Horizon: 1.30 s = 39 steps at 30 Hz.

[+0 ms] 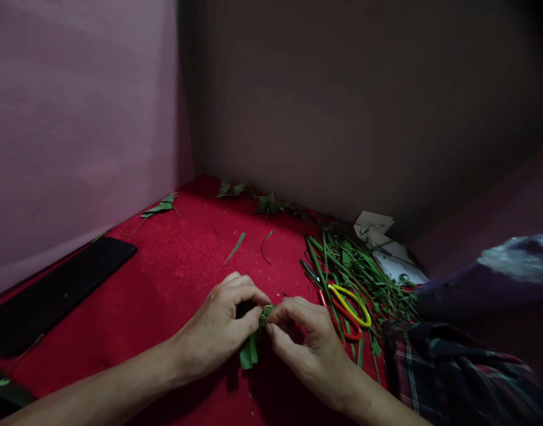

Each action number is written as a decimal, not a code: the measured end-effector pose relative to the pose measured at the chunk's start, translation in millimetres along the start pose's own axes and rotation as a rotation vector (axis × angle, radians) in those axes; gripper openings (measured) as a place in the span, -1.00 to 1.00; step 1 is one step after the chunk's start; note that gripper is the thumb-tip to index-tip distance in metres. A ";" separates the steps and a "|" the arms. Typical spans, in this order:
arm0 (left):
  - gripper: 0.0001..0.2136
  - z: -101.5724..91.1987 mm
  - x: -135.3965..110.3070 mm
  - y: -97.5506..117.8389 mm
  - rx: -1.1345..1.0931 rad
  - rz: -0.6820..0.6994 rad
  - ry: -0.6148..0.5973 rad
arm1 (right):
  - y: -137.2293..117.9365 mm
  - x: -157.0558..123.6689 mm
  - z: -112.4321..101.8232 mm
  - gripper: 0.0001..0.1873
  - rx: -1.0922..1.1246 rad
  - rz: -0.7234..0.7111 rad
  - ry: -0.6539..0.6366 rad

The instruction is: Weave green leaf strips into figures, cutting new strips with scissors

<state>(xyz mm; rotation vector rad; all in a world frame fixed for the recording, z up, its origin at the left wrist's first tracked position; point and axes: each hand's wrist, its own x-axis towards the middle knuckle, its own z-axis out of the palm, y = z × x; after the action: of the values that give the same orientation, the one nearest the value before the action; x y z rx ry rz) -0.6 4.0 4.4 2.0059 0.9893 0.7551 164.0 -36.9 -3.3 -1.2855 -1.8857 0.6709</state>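
Between my two hands is a small green piece made of leaf strips (pixel 249 354), its flat ends hanging down toward me. My left hand (pixel 225 322) pinches it from the left with thumb and forefinger. From the right, the thumb and fingertips of my right hand (pixel 304 340) close on its upper part. The fingers cover much of the piece, so its exact shape is hidden. Scissors (pixel 349 310) with one yellow and one red handle loop lie just right of my right hand, blades pointing away to the left.
A red cloth (pixel 187 254) covers the surface. Cut grass and leaf blades (pixel 355 260) are heaped at the right, beside white papers (pixel 393 257). A black flat object (pixel 62 290) lies left. Loose leaves (pixel 269 204) lie by the back wall; plaid fabric (pixel 458 373) is at right.
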 end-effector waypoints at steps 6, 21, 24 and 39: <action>-0.83 -0.8 -1.0 0.7 0.018 0.002 -0.032 | 0.8 -1.5 0.6 -0.88 -0.003 -0.006 -0.029; -0.86 -0.3 -0.5 -3.1 -0.021 -0.025 0.050 | 4.0 2.5 1.0 -0.84 0.122 0.234 -0.003; -0.87 -0.3 -0.3 -3.4 -0.022 -0.018 0.042 | 0.5 4.0 -0.4 -0.92 0.163 0.267 -0.024; -0.87 7.3 -0.6 -4.1 0.086 0.056 0.086 | 7.6 9.6 7.6 -0.70 0.654 0.506 0.003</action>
<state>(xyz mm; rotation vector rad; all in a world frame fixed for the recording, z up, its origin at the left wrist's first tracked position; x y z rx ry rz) 3.1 2.5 -3.0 2.0974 1.0343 0.8477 159.8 -25.2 -10.7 -1.2992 -1.1611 1.4028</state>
